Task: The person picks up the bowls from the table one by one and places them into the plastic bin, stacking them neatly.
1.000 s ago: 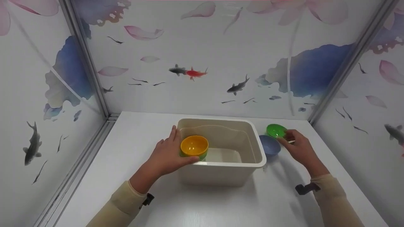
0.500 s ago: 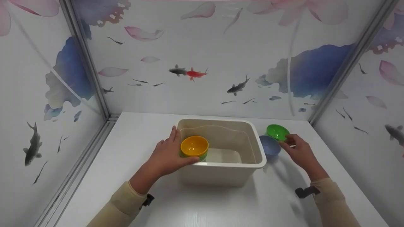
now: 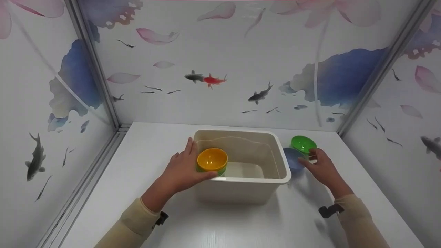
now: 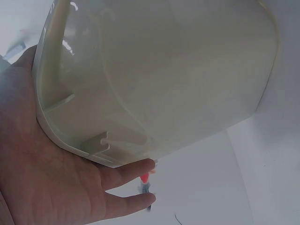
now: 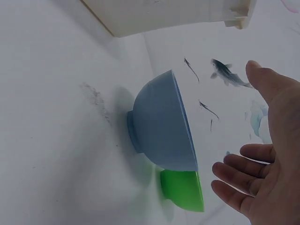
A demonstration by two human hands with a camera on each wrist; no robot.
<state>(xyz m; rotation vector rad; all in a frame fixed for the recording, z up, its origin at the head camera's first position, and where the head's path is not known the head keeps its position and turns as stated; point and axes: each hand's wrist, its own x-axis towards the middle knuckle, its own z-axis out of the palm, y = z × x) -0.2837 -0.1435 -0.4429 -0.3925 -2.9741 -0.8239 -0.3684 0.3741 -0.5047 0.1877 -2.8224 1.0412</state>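
Counting one tub (image 3: 237, 191), one orange bowl (image 3: 212, 159) inside, one blue bowl (image 3: 292, 159), one green bowl (image 3: 303, 143) outside; my left hand (image 3: 182, 170) straight-fingered on tub, right hand (image 3: 321, 167) relaxed; white counter (image 3: 158, 137), printed walls (image 3: 206, 110).

Inside the tub (image 3: 237, 193), the orange bowl (image 3: 212, 159) is covering most of a green vessel (image 3: 222, 171), while the tub's front rim is hiding that vessel's base. Right of the tub, its rim is masking the blue bowl's (image 3: 292, 160) left edge; the bright green bowl (image 3: 302, 142) is sitting partly behind the blue one and the right grip (image 3: 322, 167). From the left wrist, the tub is concealing the left grip's (image 4: 56, 178) thumb. A dark smudge (image 5: 96, 98) right of the tub is looking too faint to identify.
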